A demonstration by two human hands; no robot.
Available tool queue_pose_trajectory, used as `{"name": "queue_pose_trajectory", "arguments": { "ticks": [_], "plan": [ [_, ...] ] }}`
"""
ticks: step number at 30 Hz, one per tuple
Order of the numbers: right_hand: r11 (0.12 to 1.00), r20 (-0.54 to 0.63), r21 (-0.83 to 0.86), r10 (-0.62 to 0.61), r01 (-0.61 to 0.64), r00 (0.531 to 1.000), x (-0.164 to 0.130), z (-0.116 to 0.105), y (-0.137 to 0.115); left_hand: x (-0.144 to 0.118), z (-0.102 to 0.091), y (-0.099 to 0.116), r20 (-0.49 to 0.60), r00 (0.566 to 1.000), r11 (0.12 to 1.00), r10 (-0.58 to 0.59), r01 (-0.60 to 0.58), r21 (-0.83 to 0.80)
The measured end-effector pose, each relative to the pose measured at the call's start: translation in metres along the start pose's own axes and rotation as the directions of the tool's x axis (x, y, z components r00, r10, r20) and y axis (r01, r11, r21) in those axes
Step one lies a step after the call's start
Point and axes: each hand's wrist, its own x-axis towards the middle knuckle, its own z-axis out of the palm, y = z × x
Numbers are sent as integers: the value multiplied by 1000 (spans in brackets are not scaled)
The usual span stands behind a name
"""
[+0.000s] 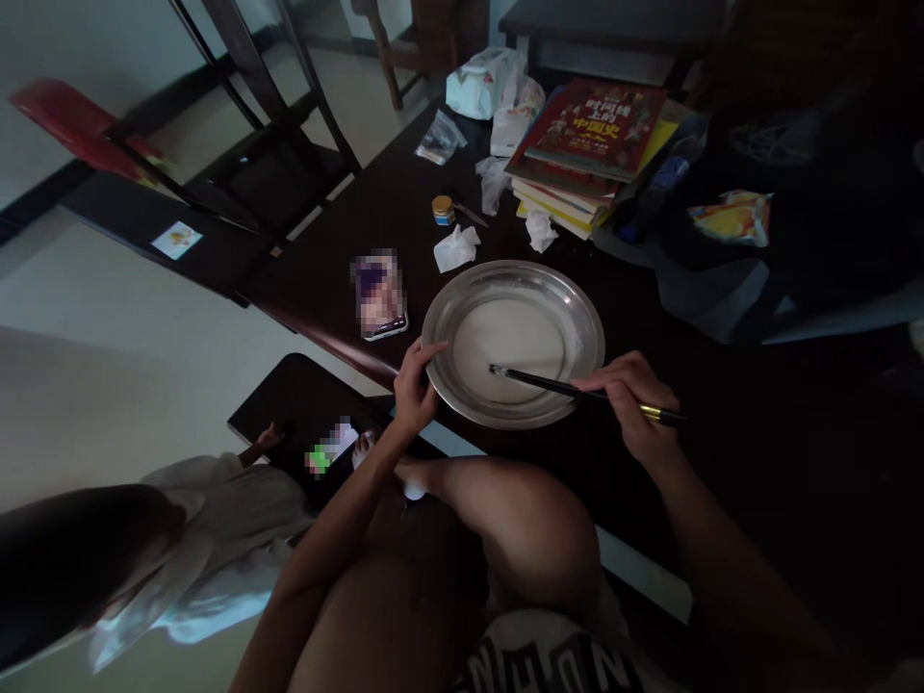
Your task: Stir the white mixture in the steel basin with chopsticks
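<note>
At table's edge, left hand [415, 390] is pinching the metal plate [577, 318] rim steadying it while right hand [635, 399] fingers are pinching chopsticks [549, 383] into the white batter [505, 337].

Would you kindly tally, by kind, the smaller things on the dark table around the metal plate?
Metal plate, left hand on its rim: 1
Chopsticks, pair in right hand: 1
Phone: 1
Small jar: 1
Crumpled tissues: 2
Book stack: 1
Total: 7
</note>
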Motion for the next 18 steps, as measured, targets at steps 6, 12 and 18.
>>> {"name": "queue_pose_trajectory", "arguments": {
  "ticks": [6, 12, 18],
  "plan": [
    [999, 57, -30, -25, 27, 998, 1, 0, 0, 1, 0, 1, 4, 1000, 1000, 4, -4, 25],
    [1000, 9, 27, 12, -12, 1000, -3, 0, 2, -1, 1, -1, 15, 999, 999, -37, 36, 40],
    [1000, -20, 7, 9, -9, 1000, -3, 0, 4, -1, 0, -1, 29, 999, 998, -46, 45, 54]
  ]
}}
